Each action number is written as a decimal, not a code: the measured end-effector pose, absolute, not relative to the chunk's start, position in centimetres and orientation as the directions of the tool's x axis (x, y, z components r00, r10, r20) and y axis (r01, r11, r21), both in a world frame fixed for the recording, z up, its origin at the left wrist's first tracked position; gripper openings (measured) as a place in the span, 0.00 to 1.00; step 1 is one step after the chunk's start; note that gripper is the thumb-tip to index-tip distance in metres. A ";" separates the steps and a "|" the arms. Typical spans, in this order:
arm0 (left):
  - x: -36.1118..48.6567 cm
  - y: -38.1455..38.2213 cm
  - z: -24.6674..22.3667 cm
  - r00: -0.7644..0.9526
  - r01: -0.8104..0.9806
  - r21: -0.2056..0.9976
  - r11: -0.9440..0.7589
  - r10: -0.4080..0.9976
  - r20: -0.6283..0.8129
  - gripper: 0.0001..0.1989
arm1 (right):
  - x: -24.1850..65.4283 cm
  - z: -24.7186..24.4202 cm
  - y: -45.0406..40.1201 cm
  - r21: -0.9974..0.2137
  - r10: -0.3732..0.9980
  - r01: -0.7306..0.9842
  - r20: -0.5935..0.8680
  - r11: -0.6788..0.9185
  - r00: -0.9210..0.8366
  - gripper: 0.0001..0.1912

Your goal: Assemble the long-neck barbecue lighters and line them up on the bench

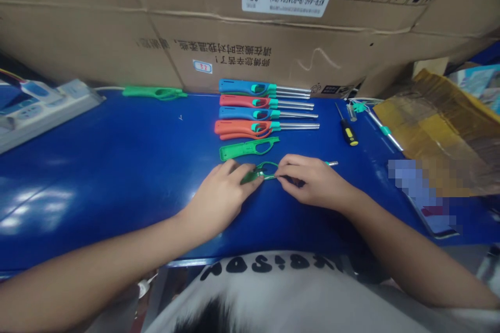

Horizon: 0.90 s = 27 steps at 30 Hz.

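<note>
On the blue table, a green lighter casing half (269,177) lies between my hands, its trigger loop showing. My left hand (230,187) is closed on the handle end, thumb and fingers covering most of it. Fingertips pinched, my right hand (304,179) grips the front end of the same lighter. A metal tube tip (332,163) pokes out beyond the right hand; its join with the casing is hidden. Just behind lies another green casing half (248,149), its hollow inside facing up. Small parts inside the held casing are too blurred to name.
Several assembled lighters, including a blue one (242,113) and an orange-red one (244,128), lie in a row behind. Green casings (154,93) and a power strip (47,109) are left. Right are a screwdriver (349,130), a taped box (433,130) and a phone (425,203). A cardboard wall (117,26) stands behind.
</note>
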<state>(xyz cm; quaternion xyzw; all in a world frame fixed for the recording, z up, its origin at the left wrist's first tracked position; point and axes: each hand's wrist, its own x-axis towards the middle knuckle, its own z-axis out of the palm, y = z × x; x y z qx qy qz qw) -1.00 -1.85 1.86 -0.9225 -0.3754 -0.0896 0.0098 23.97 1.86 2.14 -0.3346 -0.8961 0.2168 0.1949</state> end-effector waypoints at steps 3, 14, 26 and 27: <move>-1.0 -1.9 1.9 0.703 0.694 0.033 -0.719 0.687 0.182 0.20 | 24.0 2.3 1.8 -0.493 0.677 0.526 0.193 0.693 -0.710 0.09; -1.3 -2.0 1.0 0.713 0.669 0.022 -0.743 0.651 0.262 0.24 | 23.4 2.0 1.6 -0.321 0.704 0.630 0.233 0.707 -0.671 0.13; -1.2 -1.8 0.6 0.711 0.642 0.088 -0.762 0.634 0.305 0.23 | 22.3 1.3 1.0 -0.358 0.772 0.684 0.281 0.635 -0.570 0.13; -1.2 -1.8 0.6 0.711 0.642 0.092 -0.761 0.636 0.301 0.23 | 22.3 1.3 1.0 -0.371 0.779 0.685 0.277 0.627 -0.562 0.13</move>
